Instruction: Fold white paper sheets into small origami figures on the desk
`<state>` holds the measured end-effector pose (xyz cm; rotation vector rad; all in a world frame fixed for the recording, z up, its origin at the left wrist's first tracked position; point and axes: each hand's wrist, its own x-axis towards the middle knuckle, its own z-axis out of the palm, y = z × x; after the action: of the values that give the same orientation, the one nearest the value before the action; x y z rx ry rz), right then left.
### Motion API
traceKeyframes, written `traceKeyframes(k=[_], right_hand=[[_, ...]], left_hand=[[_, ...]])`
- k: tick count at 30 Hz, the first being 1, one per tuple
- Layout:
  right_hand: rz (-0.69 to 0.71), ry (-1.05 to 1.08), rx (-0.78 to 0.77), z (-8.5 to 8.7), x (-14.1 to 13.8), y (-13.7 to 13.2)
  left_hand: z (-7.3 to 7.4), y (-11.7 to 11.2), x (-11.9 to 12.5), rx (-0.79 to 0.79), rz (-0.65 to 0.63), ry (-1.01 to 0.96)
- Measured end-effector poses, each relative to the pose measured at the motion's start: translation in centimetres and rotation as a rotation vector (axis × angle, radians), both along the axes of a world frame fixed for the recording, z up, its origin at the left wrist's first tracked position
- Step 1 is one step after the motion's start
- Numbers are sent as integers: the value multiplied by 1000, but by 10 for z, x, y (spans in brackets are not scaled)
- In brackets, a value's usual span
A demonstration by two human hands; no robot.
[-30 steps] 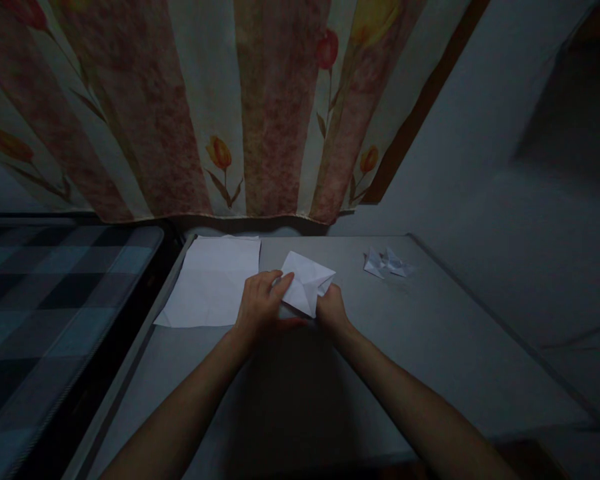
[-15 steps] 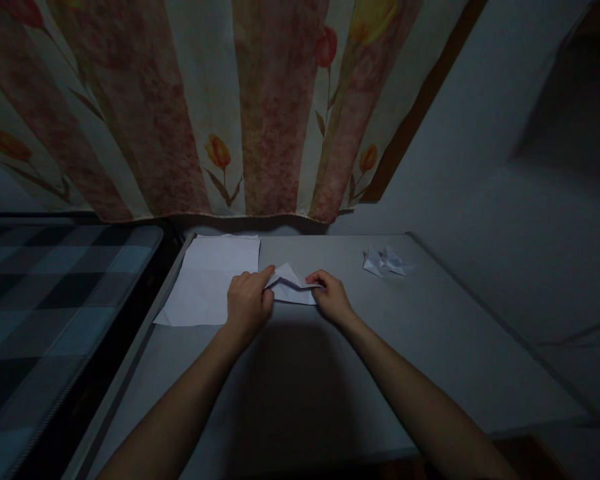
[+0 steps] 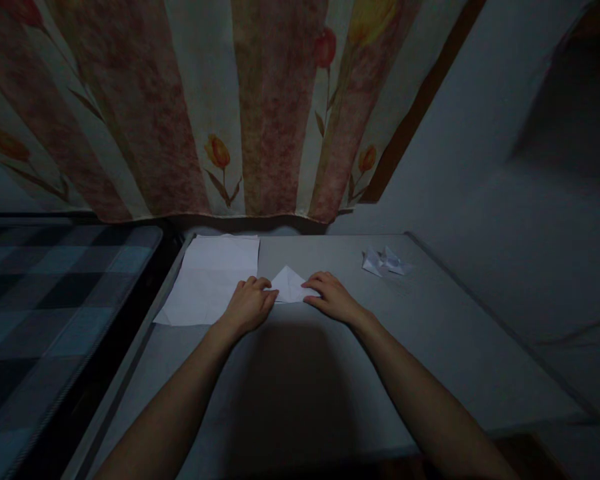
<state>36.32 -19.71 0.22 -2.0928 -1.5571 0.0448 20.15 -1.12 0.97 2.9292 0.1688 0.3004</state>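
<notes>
A small white folded paper (image 3: pixel 288 287), now a flat triangle, lies on the grey table (image 3: pixel 430 333). My left hand (image 3: pixel 250 303) rests on its left corner with the fingers curled down onto it. My right hand (image 3: pixel 330 297) presses its right side with the fingers stretched flat. Both hands hold the paper against the table top.
Flat white sheets (image 3: pixel 213 279) lie at the table's left edge beside my left hand. Two small folded paper figures (image 3: pixel 386 261) sit at the far right. A flowered curtain (image 3: pixel 260 107) hangs behind the table. A checked mattress (image 3: pixel 45 293) lies to the left.
The paper was lifted and opened out a second ago. It has since been folded down and flattened into a triangle on the table, with both hands lowered onto it.
</notes>
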Motion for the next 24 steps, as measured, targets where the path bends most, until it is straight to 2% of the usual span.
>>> traceKeyframes(k=[6, 11, 14, 18, 21, 24], right_hand=[[-60, 138, 22, -5, 3, -2], [-72, 91, 75, -1, 4, -3], [-19, 45, 78, 1, 3, -6], [26, 2, 40, 4, 4, -12], [-13, 26, -11, 7, 4, -16], [-83, 98, -40, 11, 4, -18]], left_hand=[[-7, 8, 1, -65, 30, -9], [-8, 11, 3, -133, 18, -35], [-5, 9, 4, -110, -9, -70], [0, 5, 1, 14, -115, -64], [2, 3, -2, 22, -169, -44], [1, 3, -2, -41, -151, -56]])
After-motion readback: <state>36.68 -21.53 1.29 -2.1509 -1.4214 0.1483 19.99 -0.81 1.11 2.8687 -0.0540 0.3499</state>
